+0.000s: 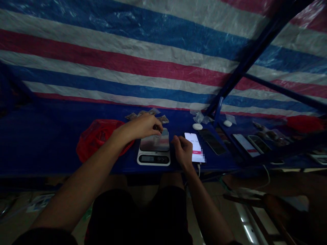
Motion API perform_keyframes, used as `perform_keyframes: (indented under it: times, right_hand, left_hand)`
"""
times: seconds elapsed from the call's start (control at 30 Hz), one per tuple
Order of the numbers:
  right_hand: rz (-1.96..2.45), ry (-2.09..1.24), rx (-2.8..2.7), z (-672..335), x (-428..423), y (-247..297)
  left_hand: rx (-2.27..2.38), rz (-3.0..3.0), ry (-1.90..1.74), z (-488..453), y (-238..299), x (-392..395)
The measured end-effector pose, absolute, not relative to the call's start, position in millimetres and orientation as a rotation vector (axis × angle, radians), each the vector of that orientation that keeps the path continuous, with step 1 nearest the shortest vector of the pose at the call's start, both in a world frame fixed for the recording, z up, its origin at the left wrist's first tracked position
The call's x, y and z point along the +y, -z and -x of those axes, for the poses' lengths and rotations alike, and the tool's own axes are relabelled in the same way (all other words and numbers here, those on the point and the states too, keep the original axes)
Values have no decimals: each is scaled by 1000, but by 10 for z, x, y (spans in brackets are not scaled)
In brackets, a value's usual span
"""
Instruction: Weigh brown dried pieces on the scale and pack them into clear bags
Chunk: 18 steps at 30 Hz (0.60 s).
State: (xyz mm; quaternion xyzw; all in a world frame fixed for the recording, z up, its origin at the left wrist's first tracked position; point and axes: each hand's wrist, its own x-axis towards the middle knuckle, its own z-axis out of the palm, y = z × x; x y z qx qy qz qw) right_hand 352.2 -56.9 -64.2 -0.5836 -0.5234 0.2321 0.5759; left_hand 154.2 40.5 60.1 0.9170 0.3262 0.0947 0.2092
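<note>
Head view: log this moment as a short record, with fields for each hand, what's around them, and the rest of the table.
left hand: over the digital scale; any held item hidden
right hand: curled against the lit phone
around: red plastic bag, small packets
rest: other phones, blue table cover, striped tarp

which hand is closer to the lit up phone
Right. The right hand sits at the left edge of the lit phone, overlapping it slightly. The left hand is farther away, over the digital scale, which stands between it and the phone.
</note>
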Motion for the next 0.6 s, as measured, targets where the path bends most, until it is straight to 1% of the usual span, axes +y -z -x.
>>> perform_keyframes:
  times: [0.27, 0.6]
  right_hand:
    - [1351, -532, -1242, -3538, -568, 674]
    - [1330, -579, -1235, -3530, -588, 676]
  left_hand:
    - [873, -2503, -251, -1570, -471, 447]
    - [917, -2464, -236, -1557, -509, 420]
